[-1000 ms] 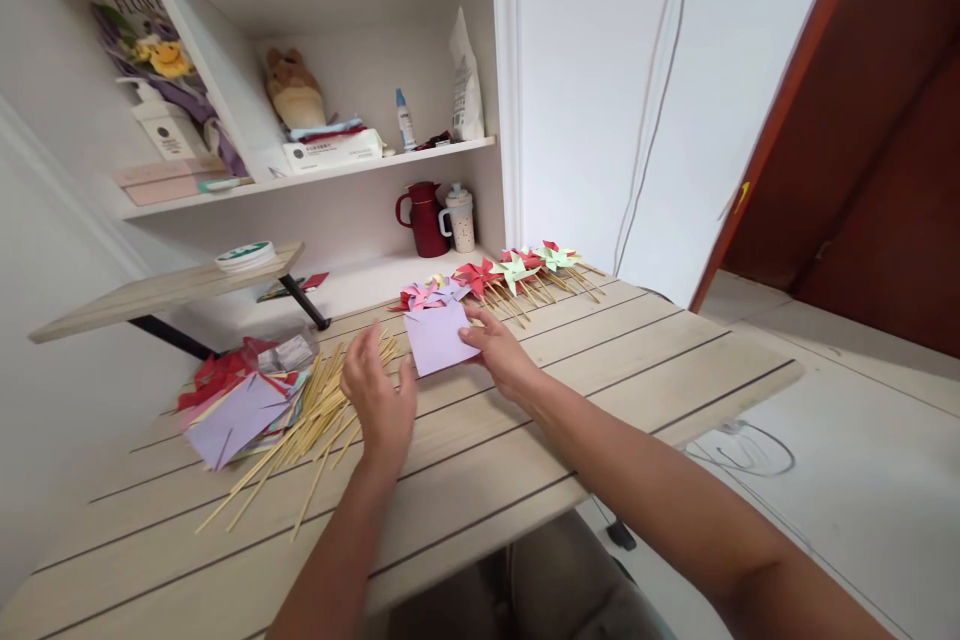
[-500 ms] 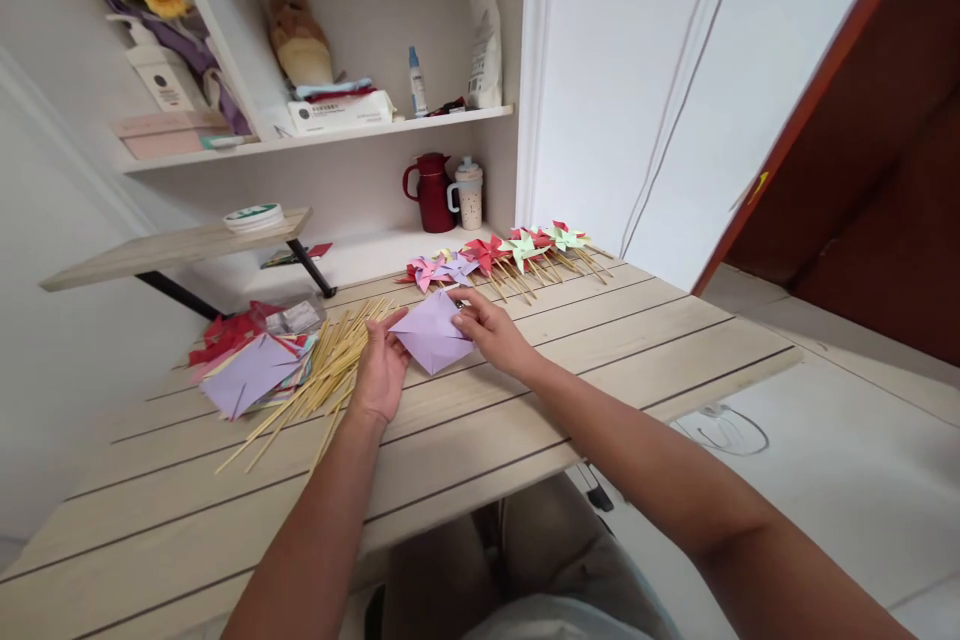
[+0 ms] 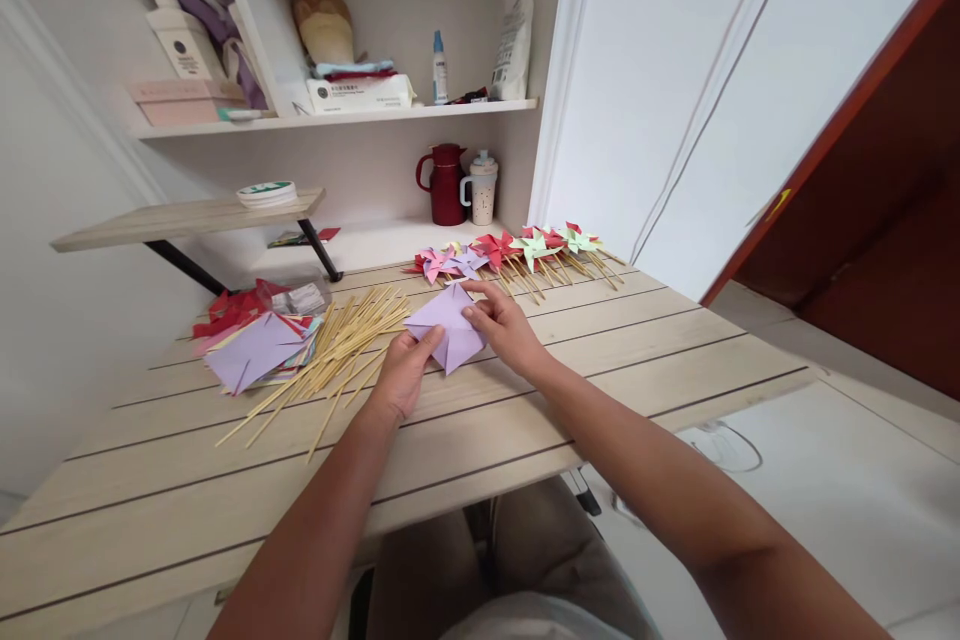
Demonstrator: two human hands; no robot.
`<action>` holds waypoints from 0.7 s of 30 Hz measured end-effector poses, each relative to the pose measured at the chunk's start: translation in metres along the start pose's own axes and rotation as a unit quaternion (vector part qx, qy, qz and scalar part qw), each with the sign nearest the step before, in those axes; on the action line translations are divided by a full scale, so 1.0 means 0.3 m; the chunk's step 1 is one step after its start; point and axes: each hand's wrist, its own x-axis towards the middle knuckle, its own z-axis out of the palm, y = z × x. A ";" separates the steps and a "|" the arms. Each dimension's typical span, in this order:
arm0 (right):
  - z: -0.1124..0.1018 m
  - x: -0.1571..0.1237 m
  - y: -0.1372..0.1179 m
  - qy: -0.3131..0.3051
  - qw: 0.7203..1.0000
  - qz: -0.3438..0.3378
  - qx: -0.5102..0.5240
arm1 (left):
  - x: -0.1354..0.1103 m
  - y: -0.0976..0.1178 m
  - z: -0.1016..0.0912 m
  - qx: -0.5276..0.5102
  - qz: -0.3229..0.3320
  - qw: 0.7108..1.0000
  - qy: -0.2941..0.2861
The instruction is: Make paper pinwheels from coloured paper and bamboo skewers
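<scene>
A square of purple paper (image 3: 452, 325), slit in from its corners, is held up between my two hands over the table. My left hand (image 3: 405, 370) pinches its left side, thumb on top. On the right edge, my right hand (image 3: 504, 325) grips the paper with thumb and fingers. Thin wooden sticks (image 3: 341, 345) lie in a loose pile left of my left hand. Beyond them sits a stack of cut paper squares (image 3: 255, 355), a purple one uppermost. Finished paper pinwheels (image 3: 495, 250) on sticks lie in a row behind my hands.
A small raised wooden stand (image 3: 187, 217) with black legs is at the back left, a clear plastic box (image 3: 304, 300) near it. A dark red jug (image 3: 447, 185) and a lidded cup (image 3: 482, 187) stand under the shelf (image 3: 337, 120). The table's front edge runs close to my lap.
My left thumb has moved over onto the paper's face, where the hand was holding the left corner before. The whole view has shifted slightly. My right hand still grips the right side.
</scene>
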 end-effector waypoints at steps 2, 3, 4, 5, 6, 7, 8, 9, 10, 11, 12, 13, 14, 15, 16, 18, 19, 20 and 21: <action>0.002 -0.003 -0.004 -0.010 1.000 0.003 0.008 | 0.002 -0.004 0.001 0.006 0.003 1.000 0.013; 0.002 -0.006 -0.008 -0.013 1.000 0.005 0.013 | 0.003 -0.004 0.000 0.004 0.002 1.000 0.018; 0.002 -0.008 -0.012 -0.013 1.000 0.007 0.016 | 0.004 -0.003 -0.002 -0.002 0.001 1.000 0.025; 0.000 -0.011 -0.017 -0.009 1.000 0.006 0.015 | 0.006 -0.001 -0.003 -0.013 0.001 0.999 0.036; -0.002 -0.014 -0.022 0.000 1.000 0.004 0.011 | 0.007 0.002 -0.005 -0.029 0.002 0.998 0.049; -0.003 -0.018 -0.028 0.008 1.000 0.001 0.006 | 0.008 0.005 -0.007 -0.048 0.006 0.997 0.062; -0.004 -0.022 -0.033 0.014 1.000 -0.001 0.004 | 0.009 0.009 -0.008 -0.067 0.012 0.995 0.074; -0.004 -0.026 -0.037 0.015 1.000 -0.005 0.006 | 0.010 0.013 -0.009 -0.084 0.017 0.993 0.083; -0.002 -0.030 -0.039 0.010 1.000 -0.010 0.009 | 0.010 0.017 -0.010 -0.099 0.021 0.991 0.091; 0.002 -0.034 -0.041 0.000 1.000 -0.020 0.009 | 0.010 0.022 -0.010 -0.111 0.024 0.989 0.095; 0.007 -0.038 -0.040 -0.013 0.999 -0.036 0.001 | 0.009 0.025 -0.010 -0.121 0.027 0.988 0.097; 0.015 -0.043 -0.038 -0.026 0.998 -0.059 -0.020 | 0.008 0.029 -0.009 -0.129 0.029 0.986 0.097; 0.023 -0.047 -0.034 -0.034 0.994 -0.087 -0.051 | 0.007 0.033 -0.009 -0.136 0.031 0.986 0.095; 0.033 -0.050 -0.030 -0.039 0.989 -0.117 -0.085 | 0.004 0.036 -0.008 -0.144 0.032 0.985 0.094; 0.042 -0.054 -0.025 -0.039 0.982 -0.144 -0.118 | 0.002 0.038 -0.006 -0.150 0.032 0.984 0.090; 0.059 -0.058 -0.015 -0.028 0.970 -0.175 -0.163 | -0.004 0.043 -0.002 -0.163 0.030 0.983 0.083; 0.065 -0.059 -0.010 -0.021 0.968 -0.180 -0.176 | -0.007 0.045 0.000 -0.169 0.028 0.982 0.079; 0.068 -0.059 -0.006 -0.013 0.966 -0.182 -0.182 | -0.010 0.047 0.003 -0.173 0.026 0.982 0.076; 0.070 -0.059 -0.002 -0.006 0.966 -0.182 -0.185 | -0.012 0.049 0.006 -0.177 0.023 0.981 0.073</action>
